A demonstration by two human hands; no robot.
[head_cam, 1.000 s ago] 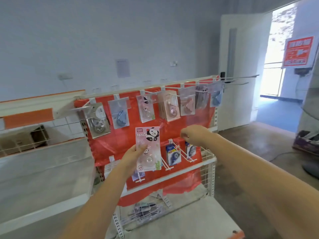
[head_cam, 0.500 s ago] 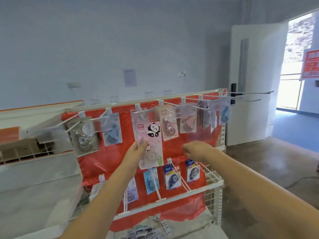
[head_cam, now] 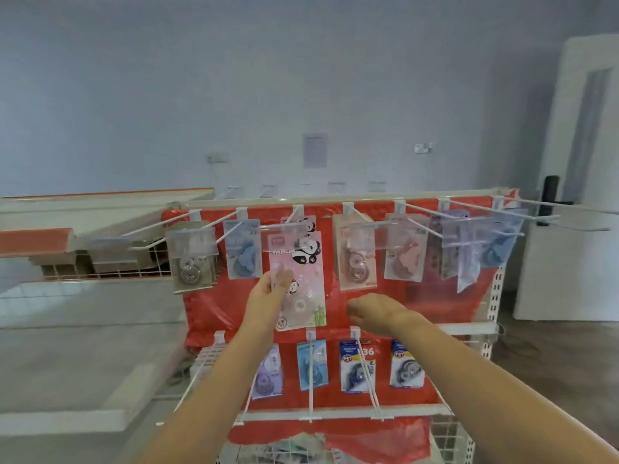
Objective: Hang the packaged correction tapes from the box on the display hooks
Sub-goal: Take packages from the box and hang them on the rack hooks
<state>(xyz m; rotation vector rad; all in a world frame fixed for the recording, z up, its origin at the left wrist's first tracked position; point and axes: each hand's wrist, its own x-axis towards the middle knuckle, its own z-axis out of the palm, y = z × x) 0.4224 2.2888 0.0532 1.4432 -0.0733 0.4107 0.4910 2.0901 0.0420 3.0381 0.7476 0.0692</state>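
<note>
the left hand (head_cam: 268, 296) pinches the lower left edge of a pink panda-print correction tape pack (head_cam: 299, 279), thumb on the front, and holds it upright with its top at the front end of a top-row hook (head_cam: 294, 217); whether the hang hole has caught the wire cannot be told, since a clear price-tag flap (head_cam: 288, 234) covers that spot. the right hand (head_cam: 375, 313) hangs just beside the pack, lower and to the right, fingers loosely curled and holding nothing. the likely trouble from here is a miss at the hook tip: the hold is low and one-sided, so the pack could swing or twist and the hole slide past the wire, or the card could catch on the flap and bend. letting go too soon would probably drop it onto the lower row of hooks (head_cam: 311, 380) or into the wire basket (head_cam: 449, 440) below. a push too hard might also set the neighbouring blue pack (head_cam: 243, 252) and the peach pack (head_cam: 355, 259) swinging. behind them a red backing sheet (head_cam: 435, 296) covers the white rack (head_cam: 495, 296), with more packs along both rows. to the left runs a low orange-edged shelf (head_cam: 100, 202). farthest back stand a pale grey wall (head_cam: 301, 78) with a posted sheet of paper (head_cam: 314, 150) and a white door (head_cam: 586, 179) at the right.
</note>
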